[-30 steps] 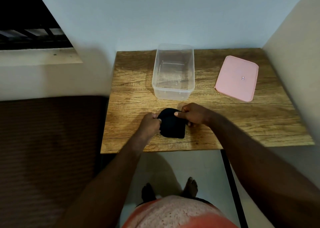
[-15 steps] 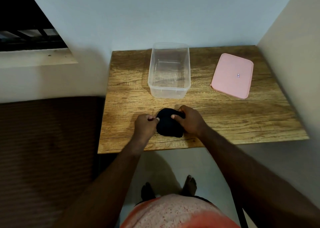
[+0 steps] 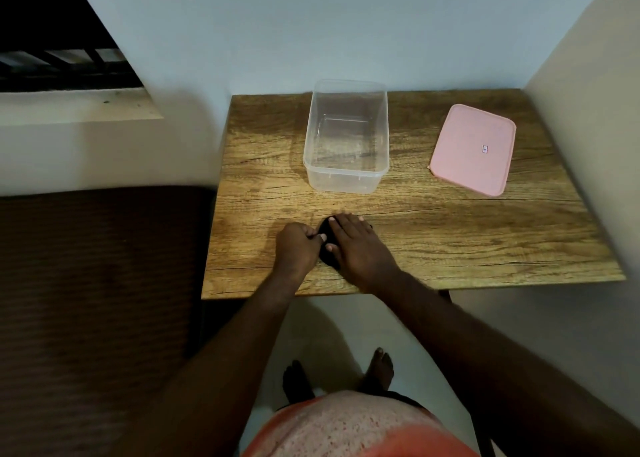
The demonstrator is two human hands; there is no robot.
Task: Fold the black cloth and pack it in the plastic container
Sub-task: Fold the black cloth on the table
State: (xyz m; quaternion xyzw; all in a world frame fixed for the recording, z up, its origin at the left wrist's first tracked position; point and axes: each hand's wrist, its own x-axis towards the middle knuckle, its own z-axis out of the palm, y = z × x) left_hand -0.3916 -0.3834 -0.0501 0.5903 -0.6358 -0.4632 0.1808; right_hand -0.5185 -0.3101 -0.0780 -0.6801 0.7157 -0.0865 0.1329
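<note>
1. Window (image 3: 62, 61): upper left of the frame, dark, with a pale sill below it.
2. Bed (image 3: 93, 300): lower left, a dark brown ribbed surface, its right edge just beside the table.
3. Table (image 3: 485, 241): centre to right, wood grain, set into the corner of two walls.
4. Left hand (image 3: 298, 245): lower centre, on the near part of the table, fingers curled into a loose fist with the thumb tip pinched against the left edge of the cloth.
5. Cloth (image 3: 327, 240): black, bunched small on the table between the two hands and well short of the box (only a narrow strip shows; the rest is under the right hand, so its fold cannot be judged).
6. Right hand (image 3: 358, 248): just right of the left, palm down and fingers spread flat, pressing on top of the cloth; its thumb tip nearly meets the left thumb.
7. Box (image 3: 346, 179): clear plastic, upright and open, upper centre of the table, nothing inside.
8. Lid (image 3: 472, 148): pink, flat on the table at upper right, well apart from the box, a small label near its middle.
9. Person: bare feet (image 3: 339, 373) on the pale floor at bottom centre, an orange-and-white top at the bottom edge.
</note>
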